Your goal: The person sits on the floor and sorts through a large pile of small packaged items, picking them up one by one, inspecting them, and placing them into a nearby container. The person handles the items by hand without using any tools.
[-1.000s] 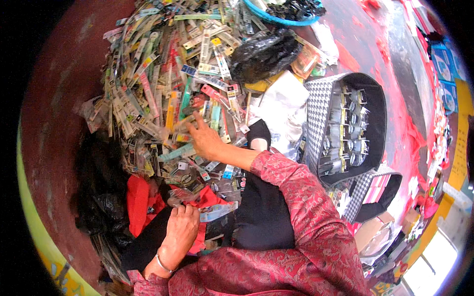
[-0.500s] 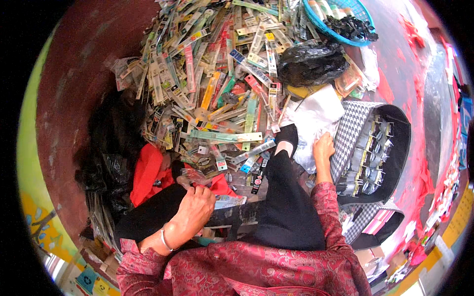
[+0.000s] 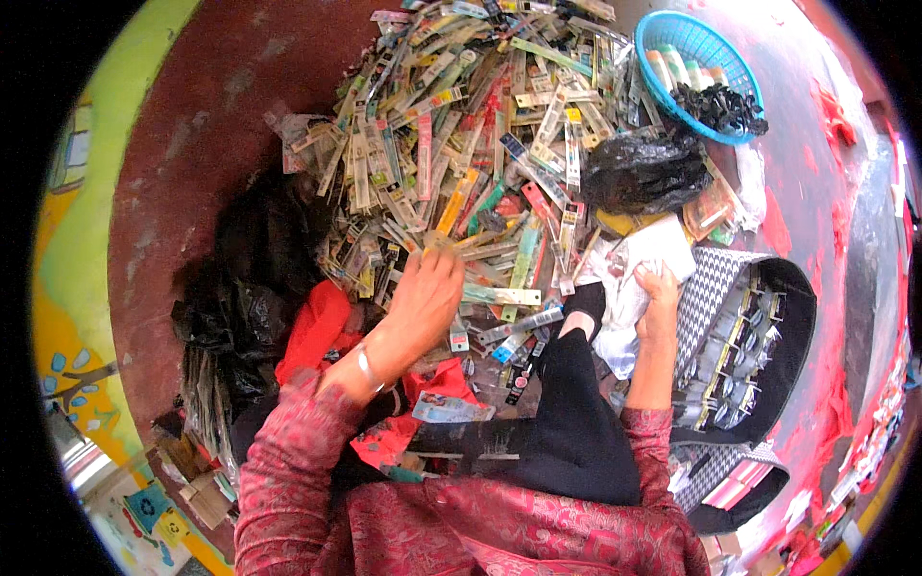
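A large heap of flat, clear plastic packets with coloured cards lies in front of me. My left hand reaches over its near left part, fingers bunched together at the packets; whatever is between the fingertips cannot be made out. Off to the right, my right hand grips a crumpled white sheet, cloth or plastic, beside my foot. Close by that hand stands a houndstooth-patterned box with a black lining, holding rows of small clear packets.
A blue plastic basket holds white rolls and black pieces at the far right. Near it lies a black plastic bag. More black bags and red cloth lie at the left. A second patterned box sits near right.
My left hand has moved forward from near my knee onto the heap. My right hand stays on the white sheet. The view has shifted, so the scene sits lower and further right.
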`<state>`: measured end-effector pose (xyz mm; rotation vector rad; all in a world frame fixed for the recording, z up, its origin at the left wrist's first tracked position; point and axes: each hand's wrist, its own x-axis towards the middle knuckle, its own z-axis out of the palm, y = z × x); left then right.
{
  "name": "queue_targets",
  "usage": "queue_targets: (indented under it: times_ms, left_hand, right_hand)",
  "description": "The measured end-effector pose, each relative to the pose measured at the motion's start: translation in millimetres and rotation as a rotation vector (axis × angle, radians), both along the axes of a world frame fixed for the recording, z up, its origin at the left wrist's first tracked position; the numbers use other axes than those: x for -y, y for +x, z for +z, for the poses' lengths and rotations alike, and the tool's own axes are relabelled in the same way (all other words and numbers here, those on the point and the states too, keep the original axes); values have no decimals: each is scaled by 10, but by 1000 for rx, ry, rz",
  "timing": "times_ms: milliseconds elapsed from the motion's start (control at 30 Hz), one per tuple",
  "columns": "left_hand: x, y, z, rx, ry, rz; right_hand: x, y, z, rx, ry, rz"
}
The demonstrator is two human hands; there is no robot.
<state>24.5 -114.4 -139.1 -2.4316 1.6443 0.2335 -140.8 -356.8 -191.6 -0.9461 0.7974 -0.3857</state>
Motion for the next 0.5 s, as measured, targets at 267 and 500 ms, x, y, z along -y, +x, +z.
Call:
queue_targets:
  times_ms: [267,500]
  left_hand:
    - [303,172,-888,306,183,112]
    - [6,-117,-1122,-12,129,139]
  right_hand:
    - [-161,91,-31,69,130,-2]
    - [-260,158,25,22,110,43]
